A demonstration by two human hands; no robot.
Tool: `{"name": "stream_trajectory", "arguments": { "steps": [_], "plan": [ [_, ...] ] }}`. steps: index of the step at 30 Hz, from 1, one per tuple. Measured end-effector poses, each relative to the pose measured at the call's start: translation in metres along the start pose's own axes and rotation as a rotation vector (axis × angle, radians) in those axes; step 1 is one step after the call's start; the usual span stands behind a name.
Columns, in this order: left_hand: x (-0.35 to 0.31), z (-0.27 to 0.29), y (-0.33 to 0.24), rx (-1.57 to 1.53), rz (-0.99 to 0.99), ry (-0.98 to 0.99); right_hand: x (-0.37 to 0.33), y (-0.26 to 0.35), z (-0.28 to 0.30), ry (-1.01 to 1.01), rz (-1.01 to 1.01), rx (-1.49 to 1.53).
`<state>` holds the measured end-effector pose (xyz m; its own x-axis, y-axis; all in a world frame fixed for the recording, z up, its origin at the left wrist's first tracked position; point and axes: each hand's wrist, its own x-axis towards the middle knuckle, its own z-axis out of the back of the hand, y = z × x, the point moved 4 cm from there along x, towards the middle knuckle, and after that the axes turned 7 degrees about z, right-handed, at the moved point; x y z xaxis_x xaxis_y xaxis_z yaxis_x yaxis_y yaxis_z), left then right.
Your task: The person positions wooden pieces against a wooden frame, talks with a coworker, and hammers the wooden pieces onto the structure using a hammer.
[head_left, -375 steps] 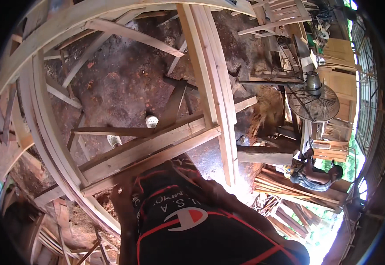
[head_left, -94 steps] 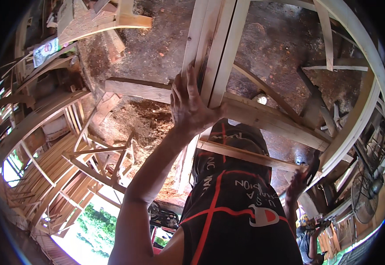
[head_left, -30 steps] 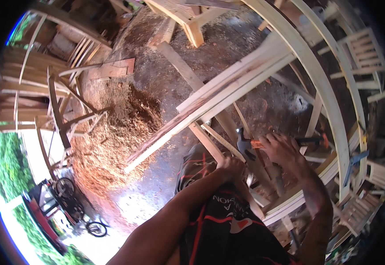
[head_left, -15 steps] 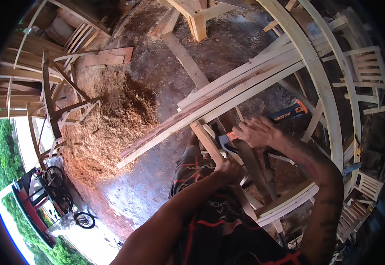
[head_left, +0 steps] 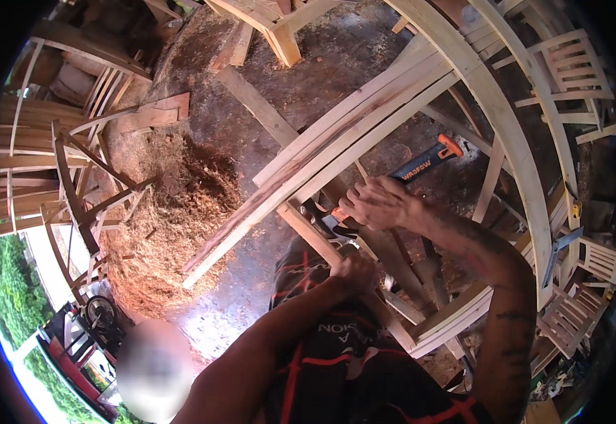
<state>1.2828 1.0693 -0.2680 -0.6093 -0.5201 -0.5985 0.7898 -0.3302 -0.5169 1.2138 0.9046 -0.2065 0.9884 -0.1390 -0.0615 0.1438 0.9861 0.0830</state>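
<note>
My right hand (head_left: 380, 203) is closed round a hammer (head_left: 421, 165) with a dark handle and orange ends. The hammer's metal head, partly in shadow, lies close to a short wooden bar (head_left: 309, 232). My left hand (head_left: 355, 273) is wrapped round that bar at its lower part. The bar's upper end meets the underside of several long pale boards (head_left: 329, 152), which slant from lower left to upper right. Whether a nail is at the joint I cannot tell.
Large curved wooden beams (head_left: 499, 106) arch along the right, with slatted wooden frames (head_left: 570, 63) beyond. A heap of sawdust (head_left: 173, 226) lies left on the floor. Wooden framework (head_left: 74, 184) stands far left. A motorbike (head_left: 101, 311) is at lower left, near a blurred pale oval (head_left: 154, 371).
The view has shifted, so the boards and both hands appear further left. The hammer remains in my right hand and the bar in my left. A blurred oval has appeared at lower left.
</note>
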Motion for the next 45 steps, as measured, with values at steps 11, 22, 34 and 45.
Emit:
{"name": "stream_trajectory", "arguments": {
  "steps": [11,22,34,45],
  "plan": [
    [-0.005,-0.003,0.0,0.048,-0.078,-0.271,0.009,-0.01,0.007,0.053,0.043,0.016],
    [0.001,-0.03,0.007,0.128,-0.15,-0.355,-0.028,-0.004,0.03,-0.164,-0.242,0.273],
    [-0.006,0.004,0.0,0.06,-0.049,-0.045,-0.003,0.063,0.062,-0.447,-0.766,1.368],
    [0.011,-0.023,0.001,0.04,-0.131,-0.151,0.04,0.054,0.101,-0.411,-0.816,1.138]
  ]
}}
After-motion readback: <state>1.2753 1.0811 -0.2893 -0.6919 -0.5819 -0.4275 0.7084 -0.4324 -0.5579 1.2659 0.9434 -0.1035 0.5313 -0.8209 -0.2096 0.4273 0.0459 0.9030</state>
